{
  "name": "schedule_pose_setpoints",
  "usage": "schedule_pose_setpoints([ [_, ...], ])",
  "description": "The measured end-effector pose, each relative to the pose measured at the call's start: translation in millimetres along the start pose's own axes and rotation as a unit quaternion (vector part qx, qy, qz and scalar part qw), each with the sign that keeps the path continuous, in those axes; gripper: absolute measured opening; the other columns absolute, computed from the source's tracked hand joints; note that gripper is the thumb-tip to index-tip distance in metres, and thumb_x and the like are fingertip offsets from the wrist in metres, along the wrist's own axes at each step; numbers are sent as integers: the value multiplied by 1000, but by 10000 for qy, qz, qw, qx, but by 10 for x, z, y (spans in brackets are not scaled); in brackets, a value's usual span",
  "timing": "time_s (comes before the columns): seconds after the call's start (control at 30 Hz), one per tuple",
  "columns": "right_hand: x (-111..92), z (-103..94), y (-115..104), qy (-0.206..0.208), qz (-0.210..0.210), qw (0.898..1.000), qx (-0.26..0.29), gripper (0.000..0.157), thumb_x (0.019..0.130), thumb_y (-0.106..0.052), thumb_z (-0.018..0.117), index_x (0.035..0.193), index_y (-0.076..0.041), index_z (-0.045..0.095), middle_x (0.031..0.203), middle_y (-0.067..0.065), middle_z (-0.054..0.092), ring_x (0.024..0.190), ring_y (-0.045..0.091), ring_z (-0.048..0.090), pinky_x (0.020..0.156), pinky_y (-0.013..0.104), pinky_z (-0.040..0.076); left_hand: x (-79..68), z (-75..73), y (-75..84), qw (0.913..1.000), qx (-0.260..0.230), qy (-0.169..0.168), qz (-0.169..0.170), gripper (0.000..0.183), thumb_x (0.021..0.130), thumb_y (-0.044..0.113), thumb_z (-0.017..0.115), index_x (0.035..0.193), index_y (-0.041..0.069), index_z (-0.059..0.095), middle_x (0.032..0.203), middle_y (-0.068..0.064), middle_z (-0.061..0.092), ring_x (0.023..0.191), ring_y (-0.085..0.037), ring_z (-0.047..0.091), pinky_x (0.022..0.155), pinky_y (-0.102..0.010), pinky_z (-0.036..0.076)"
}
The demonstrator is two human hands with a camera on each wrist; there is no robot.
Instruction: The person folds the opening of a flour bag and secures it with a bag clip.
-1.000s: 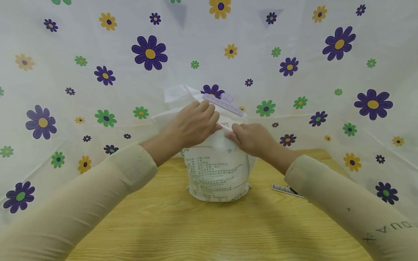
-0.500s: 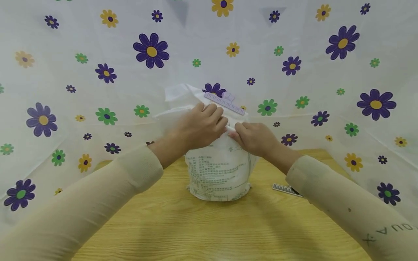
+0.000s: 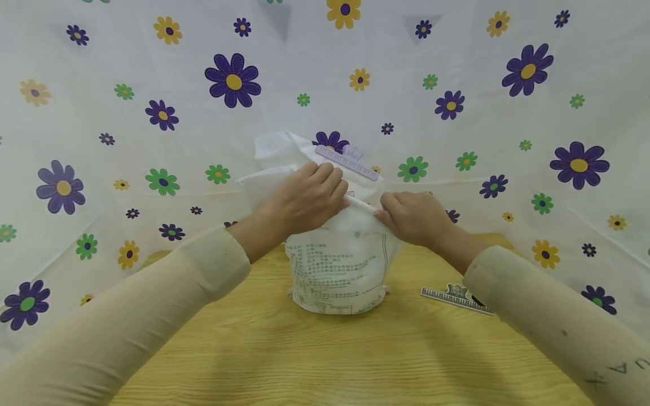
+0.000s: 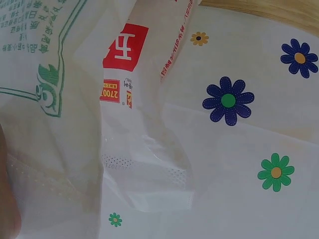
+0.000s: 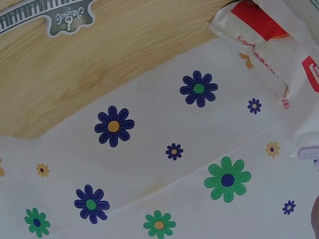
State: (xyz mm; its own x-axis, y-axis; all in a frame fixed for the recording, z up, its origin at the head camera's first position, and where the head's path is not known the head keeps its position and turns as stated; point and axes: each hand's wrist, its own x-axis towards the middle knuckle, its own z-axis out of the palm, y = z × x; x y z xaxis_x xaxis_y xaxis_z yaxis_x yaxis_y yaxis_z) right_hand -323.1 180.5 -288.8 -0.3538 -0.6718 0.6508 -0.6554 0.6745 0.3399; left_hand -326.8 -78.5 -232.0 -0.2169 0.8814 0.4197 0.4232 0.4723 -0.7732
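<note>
A white bag (image 3: 337, 270) with green printed text stands upright on the table at the centre of the head view. Its upper edge is folded into a narrow roll. My left hand (image 3: 310, 197) grips this roll near the middle, knuckles up. Further right along the same edge, my right hand (image 3: 416, 217) pinches the roll between thumb and curled fingers. A pale purple clip (image 3: 347, 162) with a piano-key pattern sits at the bag's top, behind the hands. The left wrist view shows the bag's side (image 4: 132, 144) with red print.
A silver-and-black clip (image 3: 447, 299) with piano keys lies on the wooden table (image 3: 335, 361), right of the bag; "Music" reads on its handle (image 5: 70, 19) in the right wrist view. A white flower-patterned sheet (image 3: 304, 62) hangs behind and at both sides.
My right hand has slid right along the folded edge, baring more of the roll between the hands and uncovering more of the table clip. My left hand has shifted slightly right overall.
</note>
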Motion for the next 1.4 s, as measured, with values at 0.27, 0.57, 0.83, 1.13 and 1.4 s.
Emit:
schedule_pose_setpoints([
  [0.27, -266, -55, 161, 59, 110, 9998, -181, 62, 108, -47, 12, 81, -7, 50, 57, 0, 39, 46, 13, 33, 41, 23, 26, -2, -16, 26, 9997, -84, -214, -112, 51, 100, 56, 44, 83, 9, 54, 79, -5, 51, 72, -22, 46, 65, -32, 38],
  [0.57, -623, -50, 247, -108, 92, 9998, -145, 56, 108, -43, 14, 74, -10, 44, 57, -3, 32, 49, 9, 25, 44, 21, 18, -3, -28, 33, 9996, -176, -213, -112, 49, 101, 54, 45, 85, 9, 54, 79, -5, 50, 72, -22, 45, 66, -32, 37],
  [0.83, -941, 19, 306, -227, 45, 9994, -246, 55, 109, -42, 14, 73, -12, 43, 59, -4, 32, 50, 8, 24, 45, 22, 17, -11, -18, 34, 9994, -181, -232, -159, 49, 101, 54, 44, 87, 8, 56, 81, -6, 52, 74, -23, 46, 68, -33, 38],
  [1.13, -1342, 83, 287, -1120, 243, 9930, -288, 48, 109, -40, 24, 78, -12, 46, 62, -4, 33, 53, 9, 27, 47, 22, 22, -32, -23, 31, 9993, -207, -248, -199, 49, 101, 54, 43, 88, 8, 55, 82, -6, 52, 74, -23, 47, 68, -32, 39],
  [1.4, -1719, 218, 222, -1517, 775, 9850, -262, 25, 102, -26, 52, 84, -8, 52, 67, -1, 43, 54, 11, 38, 46, 24, 31, -45, -21, 33, 9994, -183, -205, -187, 45, 104, 49, 40, 87, 9, 53, 81, -5, 50, 73, -22, 44, 68, -33, 37],
])
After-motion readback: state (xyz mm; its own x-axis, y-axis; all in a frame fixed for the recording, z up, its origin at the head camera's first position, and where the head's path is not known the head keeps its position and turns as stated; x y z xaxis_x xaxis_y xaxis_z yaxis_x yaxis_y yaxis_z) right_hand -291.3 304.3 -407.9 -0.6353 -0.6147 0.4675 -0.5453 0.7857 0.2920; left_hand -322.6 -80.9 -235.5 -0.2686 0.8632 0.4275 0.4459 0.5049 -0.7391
